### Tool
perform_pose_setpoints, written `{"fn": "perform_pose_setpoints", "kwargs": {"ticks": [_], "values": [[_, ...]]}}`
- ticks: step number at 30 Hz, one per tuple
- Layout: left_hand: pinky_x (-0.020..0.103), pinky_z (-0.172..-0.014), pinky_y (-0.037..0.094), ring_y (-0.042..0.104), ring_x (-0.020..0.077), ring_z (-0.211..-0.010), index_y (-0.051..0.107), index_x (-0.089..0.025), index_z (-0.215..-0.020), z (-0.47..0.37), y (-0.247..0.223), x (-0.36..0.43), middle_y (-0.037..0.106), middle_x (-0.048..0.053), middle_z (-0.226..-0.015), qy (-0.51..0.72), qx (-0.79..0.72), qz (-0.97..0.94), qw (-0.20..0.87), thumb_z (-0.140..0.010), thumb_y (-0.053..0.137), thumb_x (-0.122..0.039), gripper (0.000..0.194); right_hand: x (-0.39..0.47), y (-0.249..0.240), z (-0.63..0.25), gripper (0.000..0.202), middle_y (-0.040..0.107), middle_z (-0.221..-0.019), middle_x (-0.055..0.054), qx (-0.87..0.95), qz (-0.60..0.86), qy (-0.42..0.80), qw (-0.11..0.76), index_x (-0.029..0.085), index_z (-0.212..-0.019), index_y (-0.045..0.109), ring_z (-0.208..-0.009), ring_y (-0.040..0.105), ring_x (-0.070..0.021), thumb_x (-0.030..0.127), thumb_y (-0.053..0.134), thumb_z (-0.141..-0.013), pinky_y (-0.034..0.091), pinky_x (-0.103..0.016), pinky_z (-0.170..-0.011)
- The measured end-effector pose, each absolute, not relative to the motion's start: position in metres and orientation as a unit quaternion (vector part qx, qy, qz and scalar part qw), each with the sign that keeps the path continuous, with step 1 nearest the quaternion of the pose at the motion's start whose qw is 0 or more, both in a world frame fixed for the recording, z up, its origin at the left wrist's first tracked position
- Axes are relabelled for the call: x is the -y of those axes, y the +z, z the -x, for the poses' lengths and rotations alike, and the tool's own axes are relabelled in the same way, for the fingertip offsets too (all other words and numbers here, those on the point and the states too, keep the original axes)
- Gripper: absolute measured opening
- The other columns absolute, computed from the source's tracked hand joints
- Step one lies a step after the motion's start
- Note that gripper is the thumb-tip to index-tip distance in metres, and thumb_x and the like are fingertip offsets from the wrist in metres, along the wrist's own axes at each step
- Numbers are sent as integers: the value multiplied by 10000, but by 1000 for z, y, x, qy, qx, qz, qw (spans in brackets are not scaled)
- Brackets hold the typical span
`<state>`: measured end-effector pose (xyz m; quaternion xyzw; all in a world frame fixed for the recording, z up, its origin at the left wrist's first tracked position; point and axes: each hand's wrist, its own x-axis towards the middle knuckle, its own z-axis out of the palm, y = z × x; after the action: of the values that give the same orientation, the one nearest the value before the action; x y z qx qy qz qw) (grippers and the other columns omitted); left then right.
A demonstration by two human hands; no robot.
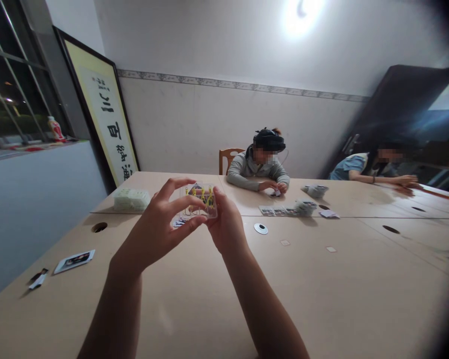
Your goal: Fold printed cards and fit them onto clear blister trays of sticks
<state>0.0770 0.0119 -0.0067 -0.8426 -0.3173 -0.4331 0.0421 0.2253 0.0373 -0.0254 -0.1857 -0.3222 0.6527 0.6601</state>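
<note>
A small clear plastic box with several yellow pieces inside is held up above the table. My right hand grips its right side, thumb near the top corner. From the left, my left hand curves around the box, with its thumb and a finger across the front near the lower right part. Those fingers cover part of the contents, and exactly what the yellow pieces are cannot be made out. Below and behind the box, some printed paper lies on the table, mostly hidden by my left hand.
On the wooden table are a stack of clear boxes, a photo card, a small torn packet, a round white disc and cable holes. Across, a person handles something small beside stacked cards; another person sits right.
</note>
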Motion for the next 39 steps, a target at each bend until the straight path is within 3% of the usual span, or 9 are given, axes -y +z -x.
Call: {"fn": "perform_pose_setpoints", "kwargs": {"ticks": [6, 15, 22, 29, 32, 39], "values": [[537, -1096, 445, 507, 282, -1330, 597, -267, -1160, -78, -8, -10, 520, 103, -1360, -427, 317, 846, 46, -940, 655, -370, 250, -37, -28, -227, 151, 757, -790, -29, 356, 183, 642, 654, 208, -798, 746, -633, 678, -128, 333, 672, -837, 539, -217, -532], [529, -1074, 454, 520, 283, -1314, 666, -255, -1034, -79, -7, -10, 521, 86, -1344, -431, 311, 846, 40, -942, 651, -318, 113, -35, -25, -225, 196, 774, -784, -39, 326, 192, 649, 660, 185, -759, 773, -669, 680, -118, 297, 638, -846, 573, -212, -620], [536, -1076, 447, 517, 283, -1313, 675, -276, -1027, -79, -8, -9, 515, 77, -1346, -426, 315, 847, 45, -952, 638, -315, 93, -37, -28, -226, 165, 770, -813, -52, 339, 190, 645, 658, 194, -808, 752, -693, 690, -150, 332, 665, -828, 494, -207, -492], [538, -1119, 427, 476, 296, -1358, 518, -250, -1242, -80, -9, -9, 486, 129, -1383, -426, 322, 844, 54, -919, 682, -382, 385, -39, -27, -226, 143, 692, -672, 17, 329, 180, 661, 650, 207, -729, 713, -501, 601, -106, 345, 720, -762, 473, -191, -400], [521, -1133, 422, 439, 293, -1397, 583, -263, -1222, -79, -9, -9, 448, 120, -1421, -410, 312, 856, 44, -924, 674, -385, 335, -39, -28, -225, 169, 718, -716, 0, 332, 176, 659, 652, 193, -753, 716, -487, 589, -99, 353, 763, -727, 475, -185, -378], [540, -1163, 382, 425, 291, -1412, 723, -317, -1129, -78, -10, -9, 414, 78, -1481, -412, 299, 860, 31, -925, 679, -357, 213, -37, -28, -226, 212, 743, -798, -37, 336, 186, 658, 648, 161, -783, 741, -504, 599, -84, 367, 694, -799, 505, -174, -405]]}}
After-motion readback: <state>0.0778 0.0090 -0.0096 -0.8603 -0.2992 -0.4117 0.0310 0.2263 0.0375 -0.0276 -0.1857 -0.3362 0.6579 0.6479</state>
